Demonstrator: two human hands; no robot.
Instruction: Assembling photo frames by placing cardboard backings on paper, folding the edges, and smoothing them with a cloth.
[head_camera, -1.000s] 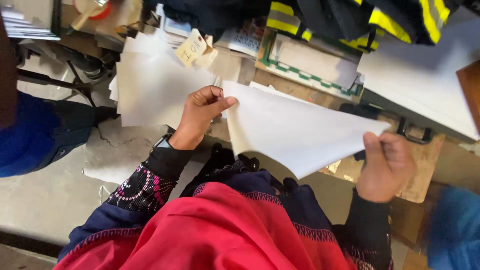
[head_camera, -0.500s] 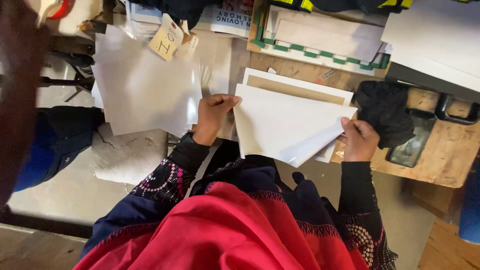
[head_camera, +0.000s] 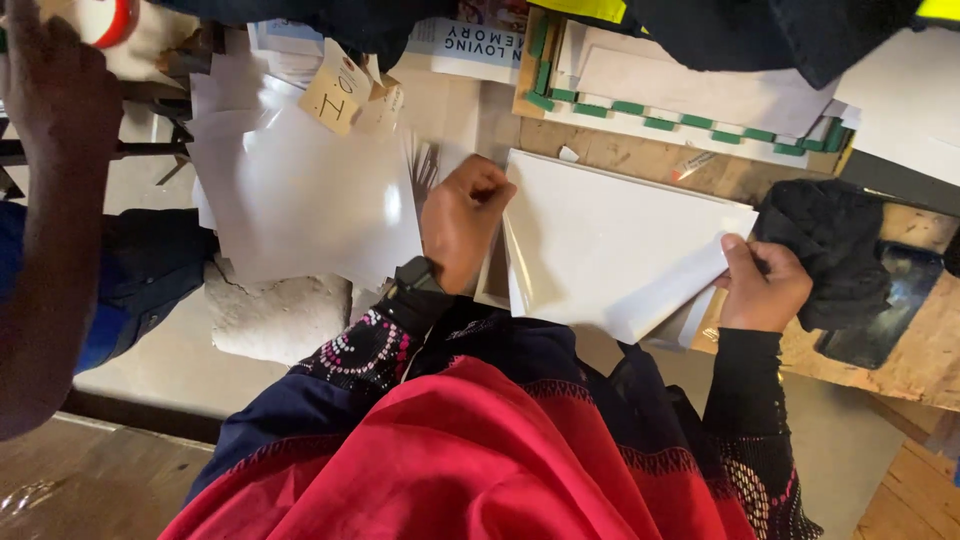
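Cluttered wooden table (head_camera: 620, 155), worn and scuffed, carrying paper goods. Item one: white glossy sheets (head_camera: 610, 240), a small stack lying flat near the table's front edge, held at both ends. Left hand (head_camera: 462, 218) closed on the stack's left edge, a dark watch at the wrist; right hand (head_camera: 765, 285) pinching the lower right corner between thumb and fingers; the two hands well apart. Judged light, thin and flexible, slick-surfaced, likely to slide or crease; best gripped at opposite edges. Item two: further loose white sheets (head_camera: 310, 200) to the left, bearing a tan tag (head_camera: 335, 95). Item three: black cloth (head_camera: 835, 250) just beside the right hand. Item four: green-and-white bordered frame (head_camera: 690, 118) behind.
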